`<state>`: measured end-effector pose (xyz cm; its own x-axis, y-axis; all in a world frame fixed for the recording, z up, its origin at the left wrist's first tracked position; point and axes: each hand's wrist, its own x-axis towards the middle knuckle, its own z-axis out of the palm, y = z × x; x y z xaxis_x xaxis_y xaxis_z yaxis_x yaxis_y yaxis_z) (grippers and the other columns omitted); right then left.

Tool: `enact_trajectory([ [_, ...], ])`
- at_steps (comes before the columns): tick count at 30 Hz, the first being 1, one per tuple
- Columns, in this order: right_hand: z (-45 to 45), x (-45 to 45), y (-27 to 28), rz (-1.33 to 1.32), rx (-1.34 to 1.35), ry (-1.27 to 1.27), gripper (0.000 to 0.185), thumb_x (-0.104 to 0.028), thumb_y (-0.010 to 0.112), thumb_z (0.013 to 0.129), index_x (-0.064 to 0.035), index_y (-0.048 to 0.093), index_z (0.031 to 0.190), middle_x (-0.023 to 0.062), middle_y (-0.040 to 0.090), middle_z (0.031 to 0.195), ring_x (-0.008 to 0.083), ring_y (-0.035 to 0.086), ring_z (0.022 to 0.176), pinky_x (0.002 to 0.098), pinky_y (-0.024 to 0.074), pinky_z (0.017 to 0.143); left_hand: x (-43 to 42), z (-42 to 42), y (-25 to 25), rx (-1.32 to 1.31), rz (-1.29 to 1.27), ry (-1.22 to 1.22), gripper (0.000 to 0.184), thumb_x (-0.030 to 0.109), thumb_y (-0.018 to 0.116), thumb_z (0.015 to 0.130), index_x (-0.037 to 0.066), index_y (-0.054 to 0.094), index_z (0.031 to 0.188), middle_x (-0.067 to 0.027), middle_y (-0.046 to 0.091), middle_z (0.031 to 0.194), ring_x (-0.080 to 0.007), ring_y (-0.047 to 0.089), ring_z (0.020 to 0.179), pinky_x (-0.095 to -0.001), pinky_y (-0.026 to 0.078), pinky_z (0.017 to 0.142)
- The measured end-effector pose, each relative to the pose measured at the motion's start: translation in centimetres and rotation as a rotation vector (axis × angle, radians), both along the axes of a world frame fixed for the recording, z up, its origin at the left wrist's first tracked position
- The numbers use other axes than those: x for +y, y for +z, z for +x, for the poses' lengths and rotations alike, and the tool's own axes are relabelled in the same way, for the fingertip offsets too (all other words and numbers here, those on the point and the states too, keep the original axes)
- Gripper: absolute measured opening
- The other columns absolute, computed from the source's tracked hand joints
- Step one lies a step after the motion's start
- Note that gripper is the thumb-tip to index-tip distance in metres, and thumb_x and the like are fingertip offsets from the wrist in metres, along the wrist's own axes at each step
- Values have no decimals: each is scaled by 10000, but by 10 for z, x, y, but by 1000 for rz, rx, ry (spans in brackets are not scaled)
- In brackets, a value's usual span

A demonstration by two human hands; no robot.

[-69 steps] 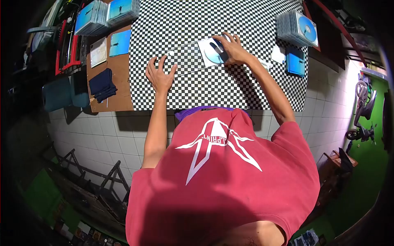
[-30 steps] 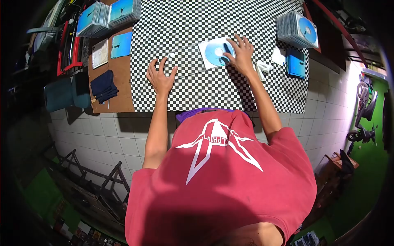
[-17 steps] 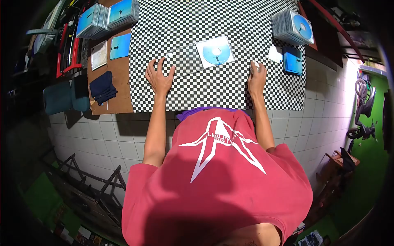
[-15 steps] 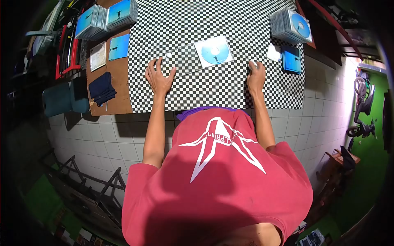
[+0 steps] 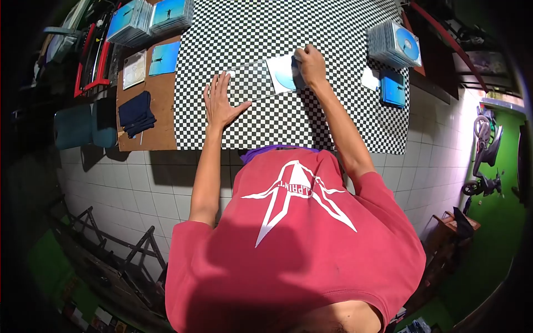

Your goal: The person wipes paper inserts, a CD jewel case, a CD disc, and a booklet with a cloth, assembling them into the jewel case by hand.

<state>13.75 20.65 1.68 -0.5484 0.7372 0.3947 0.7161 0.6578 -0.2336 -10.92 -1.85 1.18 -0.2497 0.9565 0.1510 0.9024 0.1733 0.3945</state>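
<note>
An opened CD case lies on the checkered cloth, its clear lid [image 5: 249,81] at the left and its white tray with a blue disc [image 5: 285,78] at the right. My left hand [image 5: 222,105] rests with spread fingers along the lid's left edge, thumb at the lower edge. Closed over the right side of the disc, my right hand [image 5: 311,66] casts a shadow on it. The crumpled white cloth picked up a moment earlier is mostly hidden inside those fingers.
Stacked cases [image 5: 169,14] stand at the upper left, another stack [image 5: 394,44] at the upper right. Blue inserts [image 5: 393,89] and a white square [image 5: 371,79] lie at the right. A blue insert [image 5: 164,57], a case [image 5: 134,69] and dark folded fabric [image 5: 136,114] lie on brown board.
My right hand left the disc, closed on the white cloth at the right, and came back over the disc. My left hand's fingers have straightened and its thumb has spread rightward.
</note>
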Motion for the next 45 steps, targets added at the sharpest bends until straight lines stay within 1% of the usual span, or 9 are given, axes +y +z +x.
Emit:
enact_trajectory([
  [3,-11,-20,-7,-141,168,83,226,-71,720,867,-52,724,1092,121,604,896,275,604,784,410,537,687,-1,1,1,0,-2,1,1171,806,728,672,115,384,1553,-86,343,1635,-270,232,1540,-520,92,1255],
  [6,-12,-46,-16,-135,-3,230,430,-48,748,808,-53,670,1231,172,634,1100,312,608,1046,406,549,898,0,1,3,23,3,-4,1139,778,737,696,114,391,1555,-90,370,1625,-278,261,1529,-510,117,1248],
  [7,-9,-47,-19,-142,-6,228,430,-48,748,808,-53,670,1231,172,634,1100,312,608,1046,406,549,898,0,1,3,29,-6,-5,1139,778,737,695,115,391,1555,-89,369,1625,-278,261,1528,-509,116,1249],
  [11,-3,-33,-33,63,-155,36,440,-19,685,837,-38,652,1276,174,593,1420,315,539,1315,470,426,1112,0,0,2,85,-26,-25,1109,785,701,733,108,400,1558,-50,359,1639,-267,256,1529,-501,120,1249],
  [13,6,-30,-21,72,-190,24,414,-48,655,887,-44,651,1301,153,606,1418,310,543,1323,486,409,1131,1,0,1,89,-29,-21,1102,787,692,742,106,402,1558,-43,358,1640,-265,253,1530,-501,118,1249],
  [17,-9,-58,-23,-136,-122,178,522,106,546,909,-88,592,1392,154,501,1512,305,435,1446,434,278,1261,1,1,2,79,-48,-22,1087,792,679,754,124,399,1564,-30,356,1643,-265,245,1532,-504,112,1249],
  [24,2,-33,-19,-155,-232,108,529,101,476,917,-64,579,1409,136,480,1543,281,441,1448,459,223,1276,0,0,-3,79,-37,-24,1083,784,682,756,138,385,1573,-20,348,1646,-259,243,1533,-515,115,1250],
  [29,33,-50,-15,-126,-81,141,577,183,487,788,17,615,1325,234,564,1436,378,507,1372,514,269,1237,1,0,-4,75,-44,-26,1097,780,693,748,142,371,1580,-16,324,1656,-262,226,1537,-524,96,1254],
  [45,33,-101,-24,-113,-149,48,602,182,508,783,-8,609,1345,235,556,1445,384,478,1402,543,255,1240,1,-1,-7,70,-28,-31,1093,795,675,753,138,379,1576,-12,314,1662,-258,214,1542,-522,82,1252],
])
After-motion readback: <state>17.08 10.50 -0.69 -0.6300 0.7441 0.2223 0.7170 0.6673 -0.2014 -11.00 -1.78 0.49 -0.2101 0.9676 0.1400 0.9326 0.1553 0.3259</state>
